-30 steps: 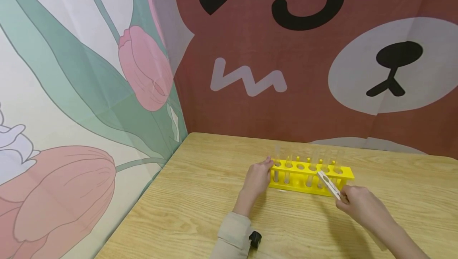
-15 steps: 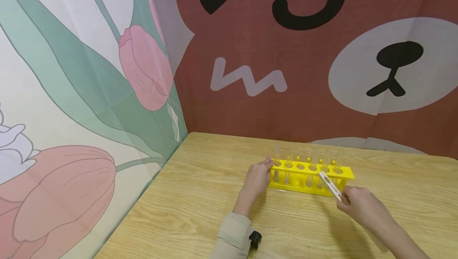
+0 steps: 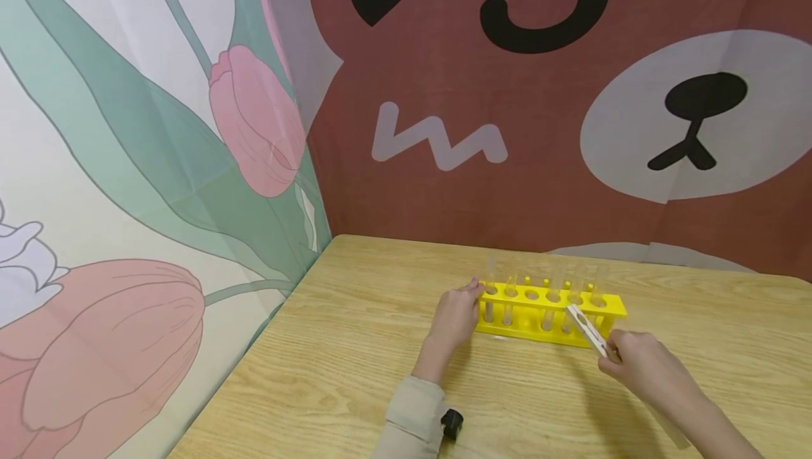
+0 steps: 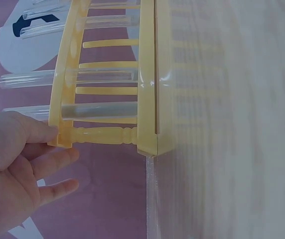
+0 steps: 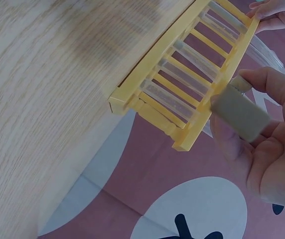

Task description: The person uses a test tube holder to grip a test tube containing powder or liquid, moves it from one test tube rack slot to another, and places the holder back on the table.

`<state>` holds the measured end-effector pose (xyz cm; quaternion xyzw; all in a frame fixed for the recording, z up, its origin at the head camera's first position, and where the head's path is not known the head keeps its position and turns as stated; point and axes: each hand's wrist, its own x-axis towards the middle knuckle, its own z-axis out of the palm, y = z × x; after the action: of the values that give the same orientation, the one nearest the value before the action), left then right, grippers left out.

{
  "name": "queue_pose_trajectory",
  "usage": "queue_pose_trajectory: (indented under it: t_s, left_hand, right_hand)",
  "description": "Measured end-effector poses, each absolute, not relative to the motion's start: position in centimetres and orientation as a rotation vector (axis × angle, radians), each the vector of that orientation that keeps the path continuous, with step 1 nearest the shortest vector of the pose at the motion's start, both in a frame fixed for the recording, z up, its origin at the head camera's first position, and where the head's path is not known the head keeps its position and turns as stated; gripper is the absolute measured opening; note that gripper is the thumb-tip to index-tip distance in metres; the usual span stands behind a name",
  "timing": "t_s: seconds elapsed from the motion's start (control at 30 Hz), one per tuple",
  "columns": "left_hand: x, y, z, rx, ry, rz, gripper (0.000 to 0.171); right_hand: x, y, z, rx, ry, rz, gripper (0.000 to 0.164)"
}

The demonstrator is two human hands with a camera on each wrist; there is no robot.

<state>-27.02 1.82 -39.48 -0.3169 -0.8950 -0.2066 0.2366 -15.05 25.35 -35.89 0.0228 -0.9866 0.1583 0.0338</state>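
A yellow test tube rack (image 3: 539, 335) stands on the table, with several clear test tubes (image 4: 28, 78) upright in its holes; the third hole from the left has no tube. My left hand (image 3: 455, 314) pinches the left end of the rack's top bar between thumb and fingers, the lower fingers loose beneath, as the left wrist view shows. My right hand (image 3: 647, 360) grips a pale wooden test tube holder (image 3: 590, 333). Its tip points at the rack's top bar, in front of the right-hand tubes. Whether it touches a tube I cannot tell.
The wood-grain table (image 3: 355, 346) runs back to a brown bear-print cloth (image 3: 431, 212). A tulip-print cloth (image 3: 158, 233) hangs along the left side. A small black object (image 3: 452, 424) shows beside the left sleeve (image 3: 414, 413).
My right hand and the test tube holder have shifted very slightly to the right. The left hand, the rack and the tubes stay where they were.
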Motion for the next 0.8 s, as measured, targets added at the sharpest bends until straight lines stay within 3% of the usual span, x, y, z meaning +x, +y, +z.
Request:
queue_pose_trajectory:
  t_s: [0.8]
  left_hand:
    - [-27.10, 1.77, -39.51, -0.878, -2.423, -0.544, 0.022]
  right_hand:
    - [-14.96, 25.76, -36.18, 0.062, -3.068, 0.510, 0.012]
